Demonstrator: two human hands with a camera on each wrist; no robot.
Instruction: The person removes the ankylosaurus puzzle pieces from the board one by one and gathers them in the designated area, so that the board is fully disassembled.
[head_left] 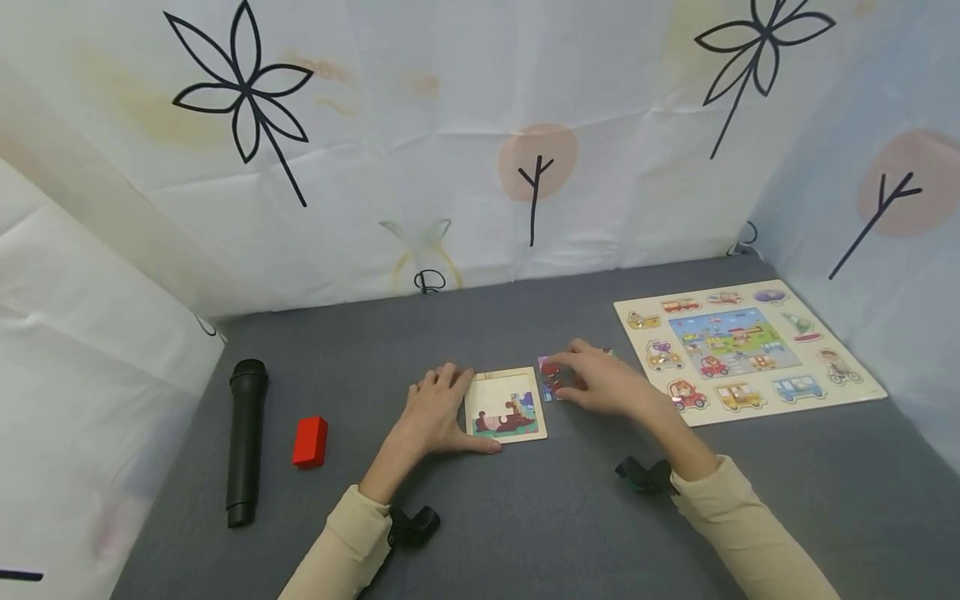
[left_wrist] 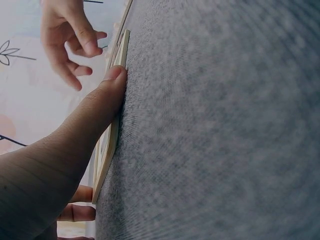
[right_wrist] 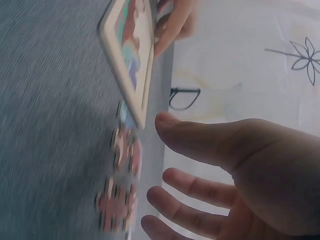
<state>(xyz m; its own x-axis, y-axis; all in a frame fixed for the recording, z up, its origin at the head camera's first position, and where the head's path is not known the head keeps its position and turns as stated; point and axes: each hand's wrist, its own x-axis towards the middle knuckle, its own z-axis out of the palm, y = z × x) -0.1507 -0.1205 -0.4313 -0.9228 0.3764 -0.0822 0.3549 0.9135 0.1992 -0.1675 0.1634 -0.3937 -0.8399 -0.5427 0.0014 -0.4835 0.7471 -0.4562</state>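
A small wooden jigsaw tray [head_left: 483, 387] lies on the grey table, with a few joined pieces [head_left: 517, 418] in its lower right part. My left hand [head_left: 435, 417] holds the tray at its left side, its thumb [left_wrist: 114, 82] along the near edge and fingers at the far left corner. To the right of the tray, loose jigsaw pieces [right_wrist: 117, 205] lie on the cloth. My right hand [head_left: 603, 382] hovers over them and partly hides them in the head view. Its fingers [right_wrist: 187, 187] are spread and loosely bent, with nothing between them and the thumb in the right wrist view.
A larger wooden vehicle puzzle board [head_left: 633, 321] lies at the right. On the left are a black microphone [head_left: 246, 442] and a red block [head_left: 310, 442]. White printed cloth [head_left: 360, 167] walls the back and both sides of the table.
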